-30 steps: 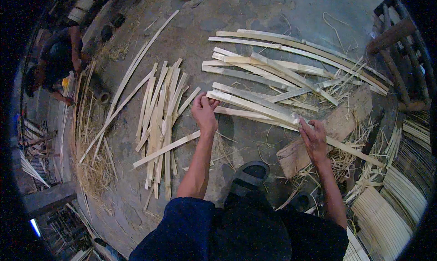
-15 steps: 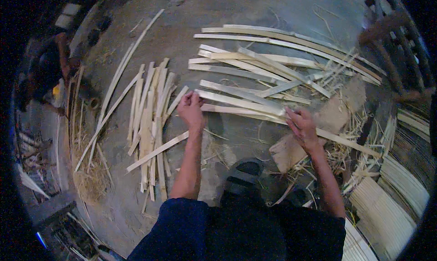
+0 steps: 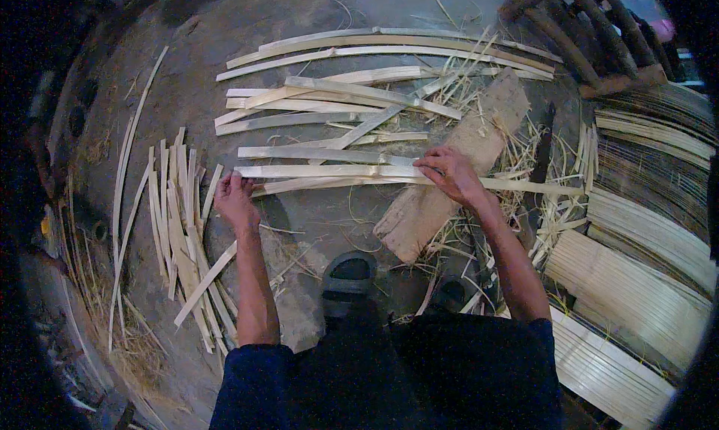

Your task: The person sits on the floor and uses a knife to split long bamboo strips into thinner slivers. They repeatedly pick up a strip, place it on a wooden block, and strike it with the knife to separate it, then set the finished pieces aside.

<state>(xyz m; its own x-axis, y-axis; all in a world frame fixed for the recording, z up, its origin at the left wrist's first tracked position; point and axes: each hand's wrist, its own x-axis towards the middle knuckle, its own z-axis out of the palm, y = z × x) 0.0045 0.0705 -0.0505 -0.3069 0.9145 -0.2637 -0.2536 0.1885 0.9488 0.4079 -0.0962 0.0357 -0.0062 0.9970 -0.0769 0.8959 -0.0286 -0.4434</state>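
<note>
A pale split bamboo strip (image 3: 329, 171) stretches between my hands, nearly level across the view. My left hand (image 3: 237, 199) pinches its left end between thumb and fingers. Closed near the other end is my right hand (image 3: 452, 175), above a thick wooden board (image 3: 419, 213). Other strips lie on the floor close by: a greyish strip (image 3: 299, 153) just beyond the held one, and more crossing each other farther away. To the left of my left hand is a pile of narrower strips (image 3: 183, 243).
Bundled flat strips (image 3: 629, 288) are stacked along the right side. A wooden frame (image 3: 584, 37) stands at the far right. Thin shavings (image 3: 524, 198) litter the floor around the board. My sandalled foot (image 3: 349, 274) is below the held strip.
My view has turned rightward, so the floor things appear farther left and more of the stacked bundles shows. Both hands keep hold of the bamboo strip, which now looks more level.
</note>
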